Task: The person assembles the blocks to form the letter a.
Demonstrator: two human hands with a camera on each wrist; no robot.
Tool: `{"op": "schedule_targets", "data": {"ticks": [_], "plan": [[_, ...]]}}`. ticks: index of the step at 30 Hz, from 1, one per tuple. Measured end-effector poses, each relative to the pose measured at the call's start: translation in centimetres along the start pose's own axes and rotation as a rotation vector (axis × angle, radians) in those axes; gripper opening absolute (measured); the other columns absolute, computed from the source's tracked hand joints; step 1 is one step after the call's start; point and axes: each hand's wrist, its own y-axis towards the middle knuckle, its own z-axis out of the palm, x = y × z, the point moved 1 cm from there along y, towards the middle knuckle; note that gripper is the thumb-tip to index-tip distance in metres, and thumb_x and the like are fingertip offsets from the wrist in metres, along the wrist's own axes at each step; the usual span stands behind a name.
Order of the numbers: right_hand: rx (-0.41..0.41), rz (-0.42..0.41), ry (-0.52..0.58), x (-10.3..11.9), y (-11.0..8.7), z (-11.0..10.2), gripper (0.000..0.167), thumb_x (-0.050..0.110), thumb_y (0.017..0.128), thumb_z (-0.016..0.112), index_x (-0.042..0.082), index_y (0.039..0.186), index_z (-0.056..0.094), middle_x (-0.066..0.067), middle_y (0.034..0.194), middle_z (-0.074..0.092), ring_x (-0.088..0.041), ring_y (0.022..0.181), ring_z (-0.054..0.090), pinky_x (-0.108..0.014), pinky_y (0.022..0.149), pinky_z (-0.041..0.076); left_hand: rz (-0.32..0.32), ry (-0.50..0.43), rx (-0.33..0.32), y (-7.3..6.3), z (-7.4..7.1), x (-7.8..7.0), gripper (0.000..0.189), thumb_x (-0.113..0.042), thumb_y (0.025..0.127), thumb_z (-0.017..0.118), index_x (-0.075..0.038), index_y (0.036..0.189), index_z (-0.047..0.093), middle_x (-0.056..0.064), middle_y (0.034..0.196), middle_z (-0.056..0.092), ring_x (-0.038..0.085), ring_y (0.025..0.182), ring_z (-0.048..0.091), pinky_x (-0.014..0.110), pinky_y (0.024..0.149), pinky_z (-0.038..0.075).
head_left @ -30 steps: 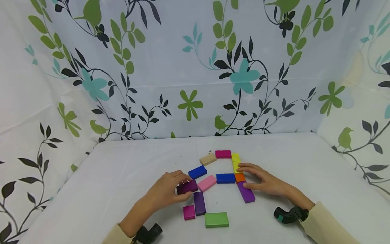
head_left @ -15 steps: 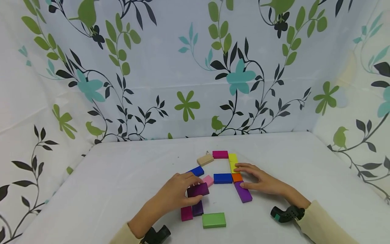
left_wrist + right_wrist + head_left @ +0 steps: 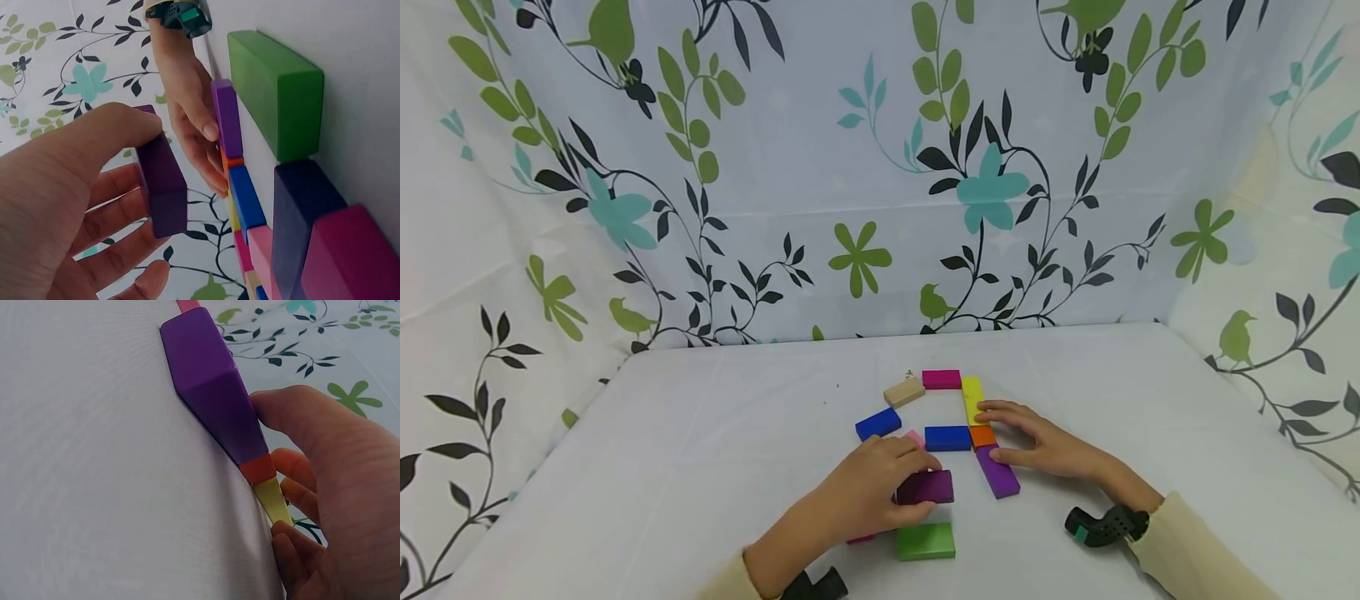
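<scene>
My left hand (image 3: 872, 483) pinches a dark purple block (image 3: 925, 487) between thumb and fingers. The left wrist view shows this block (image 3: 165, 181) raised off the table. Under and beside that hand lie a green block (image 3: 926, 542), a magenta block (image 3: 353, 256) and a dark violet block (image 3: 303, 212), the last mostly hidden in the head view. My right hand (image 3: 1045, 446) rests against the right side of the block arrangement. Its thumb touches a purple block (image 3: 997, 473), and its fingertips lie at a yellow block (image 3: 972, 400); an orange block (image 3: 982, 437) sits between these two.
A blue block (image 3: 947, 438) meets the orange one, with a pink block (image 3: 914, 437) partly hidden beside it. Farther back lie another blue block (image 3: 877, 424), a tan block (image 3: 904, 392) and a magenta block (image 3: 942, 380). A patterned curtain (image 3: 775, 192) hangs behind the white table (image 3: 737, 400).
My left hand has lifted the dark purple block from beside the pink block and carried it right and nearer, toward the green block. The right hand stays in place.
</scene>
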Motion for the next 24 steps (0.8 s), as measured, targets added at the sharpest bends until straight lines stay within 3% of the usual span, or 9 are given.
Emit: {"op": "schedule_targets", "data": {"ticks": [5,13,17,24], "plan": [[0.000,0.002,0.002,-0.1,0.0,0.1,0.049,0.026,0.092,0.067,0.016,0.139,0.052,-0.014,0.153,0.035,-0.045,0.142,0.021,-0.073,0.105,0.019,0.019,-0.040,0.034,0.7,0.6,-0.7,0.033,-0.035,0.091,0.066,-0.019,0.120,0.065,-0.006,0.116,0.064,0.007,0.110,0.056,0.035,0.099,0.046],[-0.006,0.007,-0.005,0.1,-0.1,-0.1,0.050,0.027,0.092,0.067,0.017,0.139,0.052,-0.014,0.153,0.035,-0.045,0.142,0.021,-0.073,0.105,0.019,0.046,-0.042,-0.040,1.7,1.8,-2.0,0.033,-0.035,0.090,0.068,-0.017,0.118,0.067,-0.005,0.112,0.067,0.005,0.102,0.059,0.014,0.085,0.047],[-0.014,0.008,-0.006,0.0,-0.1,-0.1,0.050,0.026,0.092,0.067,0.018,0.139,0.053,-0.014,0.153,0.035,-0.045,0.143,0.020,-0.074,0.105,0.018,0.054,-0.020,-0.080,2.0,2.3,-2.8,0.032,-0.036,0.090,0.069,-0.017,0.115,0.067,-0.005,0.109,0.068,0.004,0.098,0.060,0.015,0.084,0.046],[-0.008,0.015,-0.003,0.0,-0.1,0.0,0.050,0.027,0.092,0.067,0.019,0.139,0.052,-0.014,0.153,0.035,-0.045,0.142,0.021,-0.074,0.104,0.018,0.018,0.017,-0.070,2.5,3.1,-3.8,0.033,-0.041,0.090,0.067,-0.020,0.116,0.067,-0.008,0.107,0.068,0.002,0.095,0.061,0.017,0.078,0.045]]}}
